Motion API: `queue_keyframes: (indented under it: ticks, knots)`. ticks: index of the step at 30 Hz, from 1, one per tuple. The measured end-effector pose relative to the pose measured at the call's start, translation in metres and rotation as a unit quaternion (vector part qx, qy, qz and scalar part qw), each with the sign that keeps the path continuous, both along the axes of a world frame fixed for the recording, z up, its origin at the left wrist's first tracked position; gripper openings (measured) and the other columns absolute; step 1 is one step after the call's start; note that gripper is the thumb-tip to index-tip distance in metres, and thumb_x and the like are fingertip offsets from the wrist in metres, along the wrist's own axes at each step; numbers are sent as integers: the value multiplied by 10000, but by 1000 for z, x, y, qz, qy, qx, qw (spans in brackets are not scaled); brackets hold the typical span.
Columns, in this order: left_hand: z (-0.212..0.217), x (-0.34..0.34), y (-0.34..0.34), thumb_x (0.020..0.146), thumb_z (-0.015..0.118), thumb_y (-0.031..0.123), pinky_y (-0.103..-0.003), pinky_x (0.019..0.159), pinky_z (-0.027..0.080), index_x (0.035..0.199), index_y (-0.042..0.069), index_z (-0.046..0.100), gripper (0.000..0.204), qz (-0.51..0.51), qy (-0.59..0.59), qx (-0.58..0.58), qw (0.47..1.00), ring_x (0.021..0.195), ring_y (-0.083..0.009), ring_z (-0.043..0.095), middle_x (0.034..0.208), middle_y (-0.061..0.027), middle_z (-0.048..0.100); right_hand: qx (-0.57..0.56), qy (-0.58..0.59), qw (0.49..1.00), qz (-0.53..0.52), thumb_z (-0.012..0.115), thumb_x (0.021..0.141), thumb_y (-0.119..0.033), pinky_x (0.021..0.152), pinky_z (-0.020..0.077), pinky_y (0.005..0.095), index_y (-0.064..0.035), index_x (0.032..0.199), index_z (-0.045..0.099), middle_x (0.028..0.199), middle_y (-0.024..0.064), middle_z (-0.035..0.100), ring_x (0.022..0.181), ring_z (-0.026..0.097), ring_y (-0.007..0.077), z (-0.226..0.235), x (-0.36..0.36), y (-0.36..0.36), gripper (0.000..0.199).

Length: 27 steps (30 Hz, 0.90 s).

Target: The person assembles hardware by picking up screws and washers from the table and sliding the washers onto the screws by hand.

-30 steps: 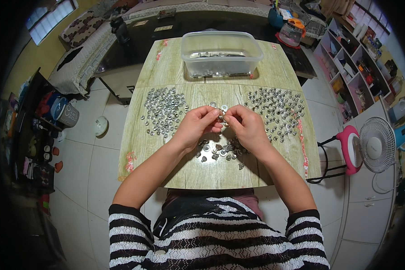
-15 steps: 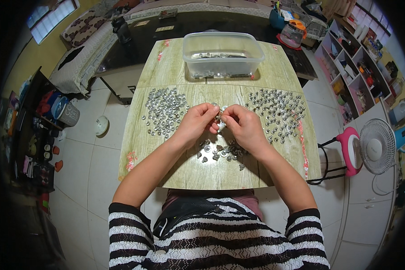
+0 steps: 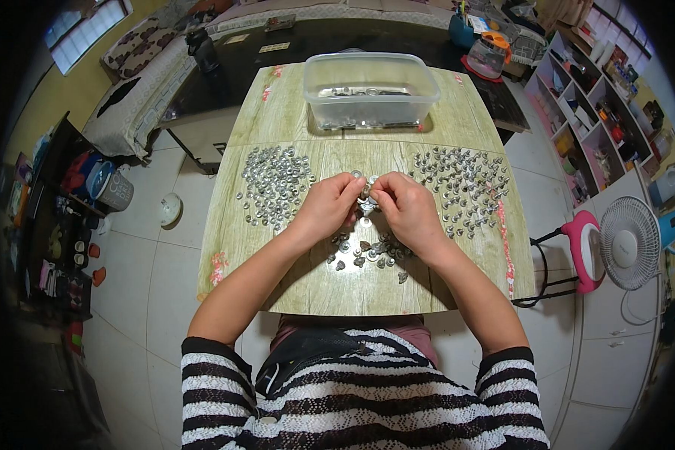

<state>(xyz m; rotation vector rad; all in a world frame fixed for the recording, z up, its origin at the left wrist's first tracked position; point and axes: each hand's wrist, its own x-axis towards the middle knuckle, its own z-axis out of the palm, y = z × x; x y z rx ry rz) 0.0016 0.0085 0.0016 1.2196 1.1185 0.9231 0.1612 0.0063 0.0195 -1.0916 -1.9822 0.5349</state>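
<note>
Over the middle of the table, my left hand (image 3: 328,201) and my right hand (image 3: 407,208) meet with fingertips pinched together. A small round metal piece (image 3: 364,193) sits between them, partly hidden by the fingers. Under and in front of my hands lies a loose group of darker small metal pieces (image 3: 381,255), some with short stems. To the left spreads a heap of shiny, round silver pieces (image 3: 271,180). On the right is a scattered heap of small stemmed metal studs (image 3: 463,187).
A clear plastic tub (image 3: 373,112) with some metal parts inside stands at the table's (image 3: 277,120) far side. Beyond it is a dark table (image 3: 232,67). To the right are a pink-backed chair (image 3: 581,251) and a white fan (image 3: 628,244).
My fingers have shifted slightly around the small metal piece; the left fingers below it are more tucked in. The heaps look the same.
</note>
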Motion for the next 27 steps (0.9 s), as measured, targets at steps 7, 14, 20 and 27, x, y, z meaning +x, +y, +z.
queue_keyframes:
  ticks: [7,14,20,27]
  knots:
    - [10,-1,5,894,454,322,-311,493,390,644,-14,535,426,11,195,119,974,503,-126,498,509,-54,496,10,5,1000,17,569,782,-99,603,437,354,-16,771,535,732,124,562,662,553,284,2,0,0,90]
    - [14,1,0,899,448,348,-194,425,357,735,55,544,349,10,-36,-28,999,488,-57,459,594,4,507,-63,46,997,12,587,775,-112,606,443,347,-10,790,558,729,125,583,660,565,274,-7,4,9,107]
    - [4,-4,4,896,449,341,-215,433,369,699,37,519,369,-31,36,21,999,469,-68,448,573,3,494,-82,45,996,14,583,777,-115,605,444,351,-8,795,562,726,128,586,658,569,273,-6,3,7,111]
    - [11,-6,3,893,455,366,-195,416,361,639,59,485,400,15,59,-39,997,447,-67,443,556,7,483,-73,38,997,8,577,780,-125,612,444,350,-10,791,565,742,128,588,664,566,283,-6,5,7,117]
